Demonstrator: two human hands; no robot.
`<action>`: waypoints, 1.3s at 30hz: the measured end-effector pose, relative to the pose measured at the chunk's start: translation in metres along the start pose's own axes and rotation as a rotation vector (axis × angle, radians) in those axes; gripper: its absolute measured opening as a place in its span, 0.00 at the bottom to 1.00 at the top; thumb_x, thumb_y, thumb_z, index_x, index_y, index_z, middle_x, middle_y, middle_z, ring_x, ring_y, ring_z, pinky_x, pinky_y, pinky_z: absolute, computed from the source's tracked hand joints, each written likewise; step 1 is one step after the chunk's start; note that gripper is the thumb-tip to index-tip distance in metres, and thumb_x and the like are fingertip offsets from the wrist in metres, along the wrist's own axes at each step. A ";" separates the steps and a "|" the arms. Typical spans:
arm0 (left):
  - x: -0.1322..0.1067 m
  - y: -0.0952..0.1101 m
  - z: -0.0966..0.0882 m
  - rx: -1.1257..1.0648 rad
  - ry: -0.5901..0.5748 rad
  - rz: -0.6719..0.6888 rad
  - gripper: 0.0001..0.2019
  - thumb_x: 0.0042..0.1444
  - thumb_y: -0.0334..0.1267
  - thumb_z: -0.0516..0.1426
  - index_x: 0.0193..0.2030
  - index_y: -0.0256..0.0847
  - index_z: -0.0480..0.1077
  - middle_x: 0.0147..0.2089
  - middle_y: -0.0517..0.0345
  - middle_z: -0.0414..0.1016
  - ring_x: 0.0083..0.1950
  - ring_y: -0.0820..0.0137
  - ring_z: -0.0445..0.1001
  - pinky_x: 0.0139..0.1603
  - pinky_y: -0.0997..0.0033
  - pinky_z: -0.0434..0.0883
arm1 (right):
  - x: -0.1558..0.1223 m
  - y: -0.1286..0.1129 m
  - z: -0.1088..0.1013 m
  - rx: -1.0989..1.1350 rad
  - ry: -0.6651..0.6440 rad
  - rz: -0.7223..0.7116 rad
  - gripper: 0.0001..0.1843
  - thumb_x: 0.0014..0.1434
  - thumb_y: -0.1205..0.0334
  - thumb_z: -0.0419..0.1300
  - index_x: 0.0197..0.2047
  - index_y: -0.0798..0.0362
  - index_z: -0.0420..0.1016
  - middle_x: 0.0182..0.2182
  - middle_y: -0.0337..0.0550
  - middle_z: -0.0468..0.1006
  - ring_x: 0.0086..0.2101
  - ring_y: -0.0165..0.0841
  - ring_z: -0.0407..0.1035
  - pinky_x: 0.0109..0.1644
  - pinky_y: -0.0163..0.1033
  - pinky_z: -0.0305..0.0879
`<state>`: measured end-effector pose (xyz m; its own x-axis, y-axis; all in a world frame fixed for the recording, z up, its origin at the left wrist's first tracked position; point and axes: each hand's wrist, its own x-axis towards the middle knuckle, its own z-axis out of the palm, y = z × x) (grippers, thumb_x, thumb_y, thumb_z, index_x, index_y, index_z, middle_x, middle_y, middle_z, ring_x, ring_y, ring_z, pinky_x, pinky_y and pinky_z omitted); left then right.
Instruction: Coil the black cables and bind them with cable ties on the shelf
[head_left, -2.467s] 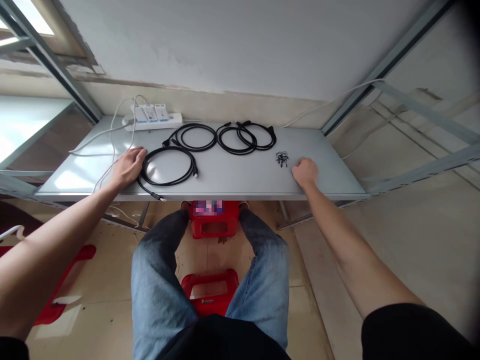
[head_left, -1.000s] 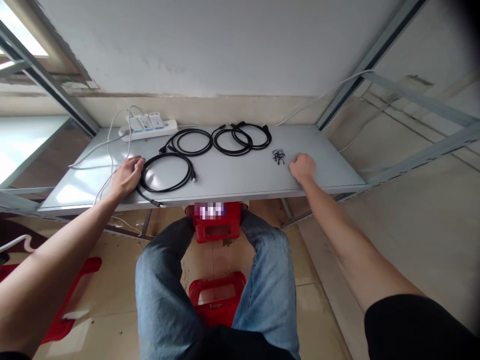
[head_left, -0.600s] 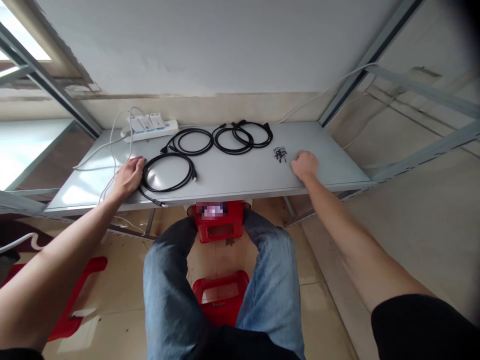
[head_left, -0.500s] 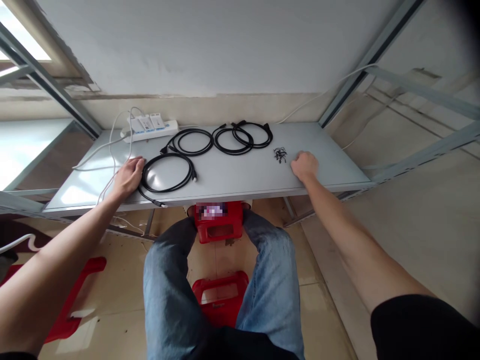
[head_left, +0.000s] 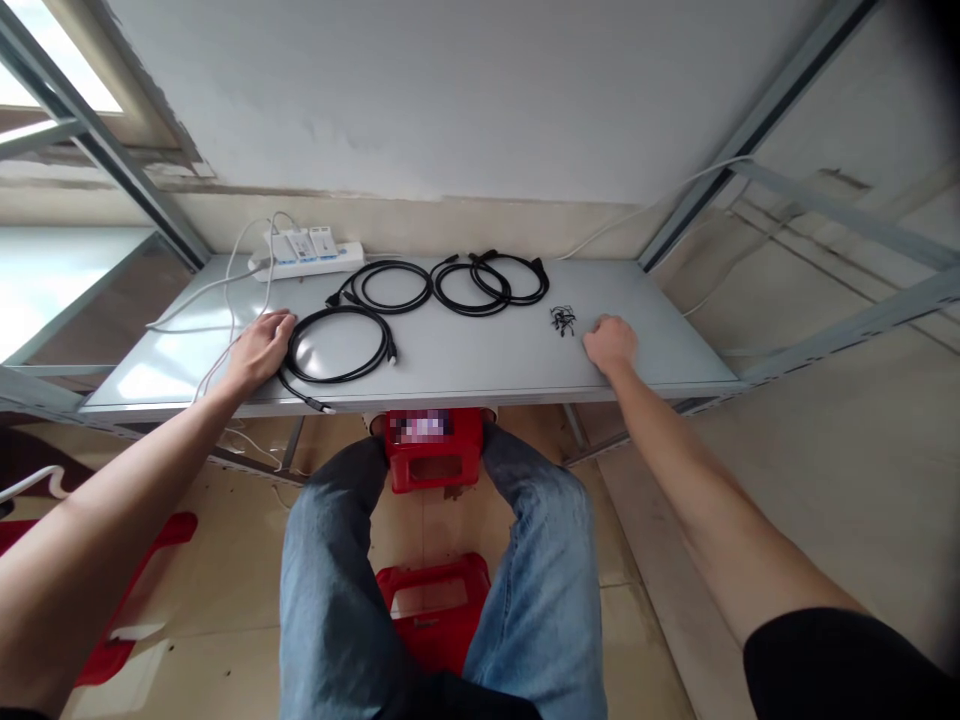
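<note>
My left hand [head_left: 259, 352] lies on the grey tabletop with its fingers loosely extended, beside the front-left coil of black cable [head_left: 341, 379]. Whether its fingertips touch the coil I cannot tell. My right hand [head_left: 610, 345] rests closed on the table near the right end, nothing visible in it. Just left of it sits a small pile of short black ties [head_left: 562, 320]. Farther back lie more coiled cables: one at centre left [head_left: 390, 311], and two that overlap, a middle coil [head_left: 471, 314] and a right-hand coil [head_left: 547, 285]. Connector ends stick out of the coils.
A white power strip [head_left: 341, 258] with plugged-in adapters stands at the back left, its white cords trailing over the table. Metal frame posts [head_left: 690, 215] rise at both ends. Below are a red stool [head_left: 435, 470] and another red stool [head_left: 450, 625] between my legs.
The view has shifted slightly, so the table's back edge sits a little lower in the picture. Both hands and the cables stay in place on the table.
</note>
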<state>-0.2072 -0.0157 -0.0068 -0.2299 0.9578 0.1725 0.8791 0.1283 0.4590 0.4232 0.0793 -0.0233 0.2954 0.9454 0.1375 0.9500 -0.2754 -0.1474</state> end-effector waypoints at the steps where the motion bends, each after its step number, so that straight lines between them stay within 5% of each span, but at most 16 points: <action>1: 0.000 0.000 0.000 -0.001 0.002 0.002 0.35 0.75 0.61 0.42 0.70 0.41 0.75 0.78 0.50 0.71 0.76 0.50 0.69 0.78 0.46 0.64 | 0.000 0.000 0.000 -0.006 0.006 -0.005 0.24 0.68 0.64 0.53 0.61 0.62 0.81 0.56 0.68 0.80 0.55 0.54 0.74 0.60 0.52 0.67; 39: 0.003 -0.004 0.002 -0.007 -0.005 0.002 0.35 0.73 0.62 0.41 0.69 0.46 0.76 0.78 0.51 0.70 0.78 0.51 0.67 0.80 0.48 0.63 | -0.001 -0.001 -0.004 -0.055 -0.010 -0.009 0.24 0.66 0.68 0.53 0.60 0.63 0.81 0.57 0.67 0.81 0.55 0.53 0.76 0.56 0.49 0.69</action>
<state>-0.2102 -0.0130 -0.0102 -0.2265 0.9592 0.1690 0.8766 0.1251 0.4647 0.4222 0.0780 -0.0193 0.2857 0.9497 0.1286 0.9569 -0.2754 -0.0919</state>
